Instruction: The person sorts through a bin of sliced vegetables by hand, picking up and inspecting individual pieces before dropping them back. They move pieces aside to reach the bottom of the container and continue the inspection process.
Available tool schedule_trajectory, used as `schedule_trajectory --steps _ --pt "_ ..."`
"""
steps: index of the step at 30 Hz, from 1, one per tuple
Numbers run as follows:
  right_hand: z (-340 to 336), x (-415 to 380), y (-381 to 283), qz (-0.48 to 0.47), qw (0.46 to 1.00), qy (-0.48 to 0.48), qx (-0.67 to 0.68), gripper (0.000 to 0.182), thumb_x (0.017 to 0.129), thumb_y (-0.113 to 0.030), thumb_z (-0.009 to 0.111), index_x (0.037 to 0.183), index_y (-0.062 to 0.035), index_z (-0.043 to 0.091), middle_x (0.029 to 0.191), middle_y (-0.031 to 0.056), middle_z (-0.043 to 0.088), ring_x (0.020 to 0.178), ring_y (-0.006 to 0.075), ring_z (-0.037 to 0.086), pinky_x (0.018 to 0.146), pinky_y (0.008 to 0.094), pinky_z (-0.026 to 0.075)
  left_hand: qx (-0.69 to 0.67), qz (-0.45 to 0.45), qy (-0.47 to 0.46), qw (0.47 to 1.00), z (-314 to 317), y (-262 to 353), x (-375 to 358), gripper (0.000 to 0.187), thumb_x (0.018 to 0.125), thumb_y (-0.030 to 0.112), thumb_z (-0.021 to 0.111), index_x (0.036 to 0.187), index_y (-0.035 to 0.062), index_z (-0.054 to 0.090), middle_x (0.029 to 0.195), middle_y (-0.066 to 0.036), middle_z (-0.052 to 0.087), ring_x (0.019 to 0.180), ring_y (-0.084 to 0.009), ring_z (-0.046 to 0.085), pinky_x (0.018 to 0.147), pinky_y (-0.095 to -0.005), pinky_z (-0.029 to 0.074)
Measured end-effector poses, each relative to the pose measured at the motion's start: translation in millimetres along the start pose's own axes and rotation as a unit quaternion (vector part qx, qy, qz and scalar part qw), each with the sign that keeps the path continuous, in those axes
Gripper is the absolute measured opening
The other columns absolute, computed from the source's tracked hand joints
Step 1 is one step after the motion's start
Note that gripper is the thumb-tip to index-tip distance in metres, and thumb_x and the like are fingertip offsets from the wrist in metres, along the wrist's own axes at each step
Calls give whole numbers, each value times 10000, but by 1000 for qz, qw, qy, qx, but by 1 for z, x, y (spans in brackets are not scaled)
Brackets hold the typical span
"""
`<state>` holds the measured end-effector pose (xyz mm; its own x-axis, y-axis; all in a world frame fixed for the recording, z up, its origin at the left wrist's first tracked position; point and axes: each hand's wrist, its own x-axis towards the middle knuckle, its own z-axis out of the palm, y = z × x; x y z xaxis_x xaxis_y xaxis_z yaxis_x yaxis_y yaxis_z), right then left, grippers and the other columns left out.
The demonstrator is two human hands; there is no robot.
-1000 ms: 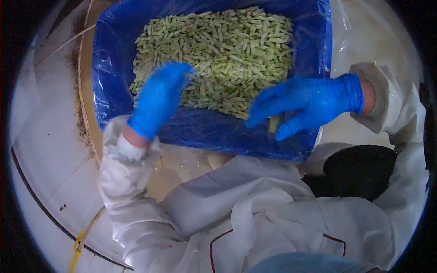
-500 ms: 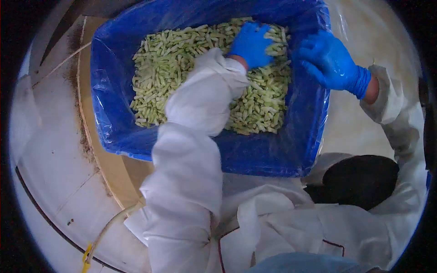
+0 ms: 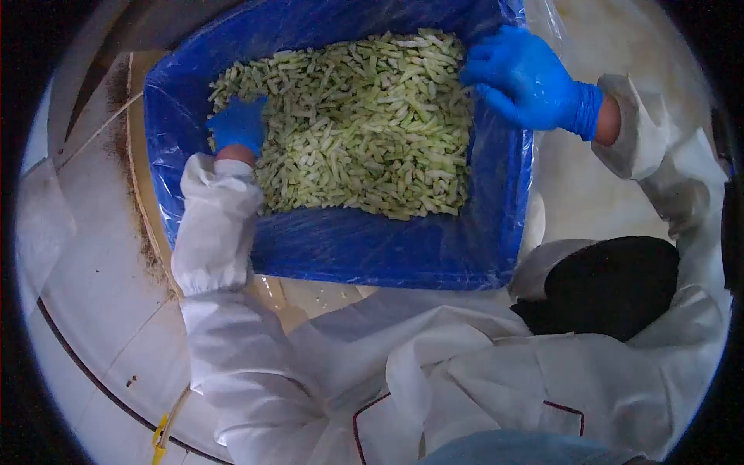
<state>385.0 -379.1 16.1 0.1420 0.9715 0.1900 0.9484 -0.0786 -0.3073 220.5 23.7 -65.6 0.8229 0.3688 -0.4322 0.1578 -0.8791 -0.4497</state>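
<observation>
A blue plastic bin (image 3: 364,244), lined with clear film, holds a bed of short-cut pale green vegetable pieces (image 3: 372,139), some frosty white. My left hand (image 3: 239,125), in a blue glove, lies at the left end of this bed. Its fingers are spread and their tips sink partly among the pieces. Over the bin's right wall reaches my gloved right hand (image 3: 523,81), thumb apart from loosely bent fingers, the fingertips near the right edge of the pieces. Nothing shows in its grasp.
Clear liner film (image 3: 546,19) stands up past the bin's top right corner. A brown board edge (image 3: 139,147) runs along the left of the bin. A yellow tie (image 3: 160,438) hangs on a cord at lower left, and a dark round shape (image 3: 612,287) sits at right.
My left hand has swept from the upper right of the pieces to the left end. My right hand has shifted slightly left and up, farther over the bin, which sits slightly more left in view.
</observation>
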Motion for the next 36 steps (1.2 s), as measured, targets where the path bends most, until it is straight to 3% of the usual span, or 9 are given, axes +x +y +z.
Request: schedule_trajectory --steps 4,6,8,11,21,25,27,31,36 --pt "5 1 1 2 1000 2 2 204 730 -213 547 843 -58 619 781 151 566 761 362 544 684 463 447 -256 301 395 830 -48 148 -32 65 712 116 570 722 87 627 696 -135 605 657 -294 596 576 -394 483" --pt "3 2 0 4 1000 -2 -4 208 733 -216 543 843 -55 615 789 156 565 765 368 542 689 466 444 -217 428 120 869 -97 211 -64 319 752 295 584 970 66 629 996 -199 594 963 -346 563 805 -444 460" --pt "1 3 -2 6 1000 -15 -5 211 733 -218 540 842 -51 610 794 162 562 770 373 539 692 469 440 -248 429 303 814 -68 247 -77 463 722 390 630 1094 116 603 1180 -176 517 1195 -346 409 936 -563 339" --pt "-2 2 -3 9 999 -32 -9 210 732 -217 535 836 -46 600 797 172 554 775 378 534 692 473 436 -226 448 230 834 -30 217 -58 576 655 442 702 1158 190 580 1306 -137 422 1302 -356 258 971 -667 200" --pt "0 -1 -2 -10 1000 -1 6 198 722 -207 532 818 -42 586 790 174 547 762 375 530 686 475 432 -39 385 83 918 75 -7 -73 736 552 370 803 1227 356 511 1432 -39 283 1342 -389 149 982 -661 226" --pt "5 -6 3 -14 1000 -13 4 221 724 -169 531 885 -29 587 865 173 563 829 380 524 724 454 425 -56 167 -91 980 10 -70 -88 624 696 165 678 1251 376 489 1461 -97 244 1110 -389 505 871 -479 466" --pt "-9 4 -1 -51 999 -16 8 186 727 -219 564 784 -43 592 756 161 565 713 347 548 626 418 442 -81 174 27 981 12 -75 -91 508 747 110 592 1227 268 533 1377 -146 383 1006 -371 571 844 -427 485" --pt "-10 13 -9 -49 997 9 61 164 728 -185 542 627 -64 500 619 131 486 594 348 500 536 440 409 -201 411 169 873 -14 45 -101 341 747 51 550 1078 92 616 1099 -151 600 971 -335 580 805 -400 489" --pt "8 -3 5 -12 1000 15 3 197 736 -171 529 866 -40 596 846 171 563 818 373 538 710 453 440 -248 640 81 722 -23 227 -126 263 846 239 475 1015 102 623 1077 -107 601 1051 -291 538 946 -449 371"
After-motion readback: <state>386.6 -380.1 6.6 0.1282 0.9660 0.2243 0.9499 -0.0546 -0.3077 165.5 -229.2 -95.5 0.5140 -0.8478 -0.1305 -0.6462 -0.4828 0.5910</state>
